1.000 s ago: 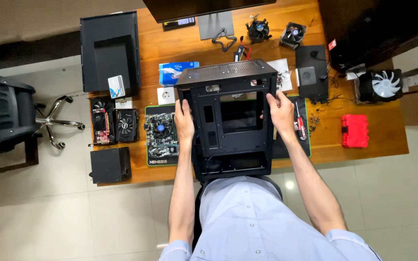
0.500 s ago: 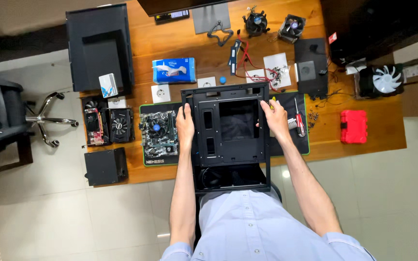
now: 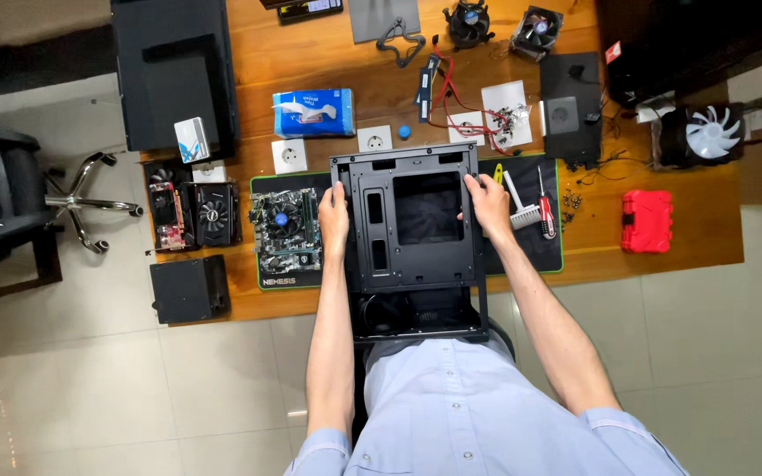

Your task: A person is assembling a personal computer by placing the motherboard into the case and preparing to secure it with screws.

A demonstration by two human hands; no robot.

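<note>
Wooden desk [image 3: 663,247] fills the top of the view, seen from overhead, tiled floor below it. Black open computer case [image 3: 416,238] lies flat at the desk's near edge, partly on a dark mat [image 3: 522,256], its near end hanging past the edge over the person's lap. Left hand [image 3: 333,216] is clamped on the case's left side wall, right hand [image 3: 489,204] clamped on the right side wall, the two well apart with the case between them. Black side panel [image 3: 174,75] rests at the far left of the desk. Black office chair [image 3: 2,203] stands on the floor to the left. Black power supply [image 3: 572,110] sits far right of the case; a round white-bladed fan [image 3: 697,137] is beyond it. Motherboard [image 3: 286,231] lies just left of the left hand, graphics card [image 3: 191,214] further left, black box [image 3: 189,288] near the desk's front left corner. Red case [image 3: 646,220] at right. Blue tissue pack [image 3: 313,112] beyond the case. Brush [image 3: 519,201] and red-handled screwdriver [image 3: 545,207] lie just right of the right hand.
</note>
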